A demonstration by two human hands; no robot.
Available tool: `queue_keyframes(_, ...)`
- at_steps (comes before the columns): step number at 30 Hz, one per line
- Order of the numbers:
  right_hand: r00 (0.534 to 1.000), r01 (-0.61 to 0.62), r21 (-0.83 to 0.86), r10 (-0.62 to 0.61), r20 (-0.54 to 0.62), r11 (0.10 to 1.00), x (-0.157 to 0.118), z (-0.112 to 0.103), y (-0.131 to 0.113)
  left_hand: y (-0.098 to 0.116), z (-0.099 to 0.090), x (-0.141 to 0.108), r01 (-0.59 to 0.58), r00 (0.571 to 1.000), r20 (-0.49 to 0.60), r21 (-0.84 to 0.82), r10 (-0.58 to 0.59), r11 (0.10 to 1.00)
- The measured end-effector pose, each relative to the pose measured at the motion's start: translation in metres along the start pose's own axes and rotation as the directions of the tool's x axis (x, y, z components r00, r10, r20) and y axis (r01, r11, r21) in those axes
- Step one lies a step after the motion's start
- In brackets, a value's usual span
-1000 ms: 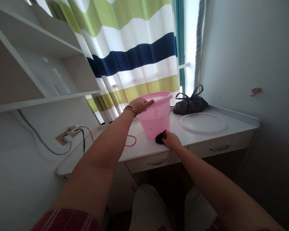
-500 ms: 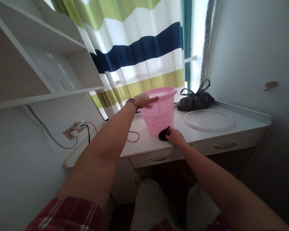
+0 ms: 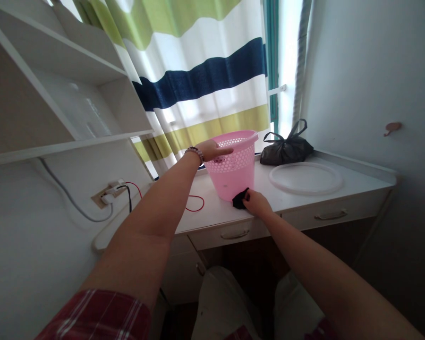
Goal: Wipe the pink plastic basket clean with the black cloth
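A pink plastic basket with a perforated upper band stands upright on the white desk. My left hand grips its upper left side near the rim, a beaded bracelet at the wrist. Low in front of the basket, my right hand pinches a small black cloth-like item that lies against or just beside the basket's base.
On the desk's right lie a white ring-shaped lid and a tied dark plastic bag. A red cable lies left of the basket. Shelves overhang the left side; a striped curtain hangs behind.
The whole view has shifted slightly. Both hands keep their hold, and the basket and black item look nearly unmoved on the desk.
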State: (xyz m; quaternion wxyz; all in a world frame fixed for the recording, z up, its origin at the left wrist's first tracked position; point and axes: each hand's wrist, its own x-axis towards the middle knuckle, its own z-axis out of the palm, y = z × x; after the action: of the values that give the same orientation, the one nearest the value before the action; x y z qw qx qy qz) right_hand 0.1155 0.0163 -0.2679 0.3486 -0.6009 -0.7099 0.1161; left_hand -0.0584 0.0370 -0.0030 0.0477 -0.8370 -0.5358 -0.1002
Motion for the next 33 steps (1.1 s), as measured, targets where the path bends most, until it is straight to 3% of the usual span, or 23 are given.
queue_keyframes(26,1.000,-0.015,0.000,0.015,0.006,1.000,-0.0010,-0.0029,-0.0044,0.0060,-0.0062,-0.0060,-0.025,1.000,-0.001,0.030,0.025,0.999)
queue_keyframes(33,1.000,0.011,0.002,-0.011,-0.015,1.000,0.0001,-0.0008,-0.0018,0.0055,-0.0078,-0.0088,-0.061,0.998,0.019,-0.064,0.062,0.996)
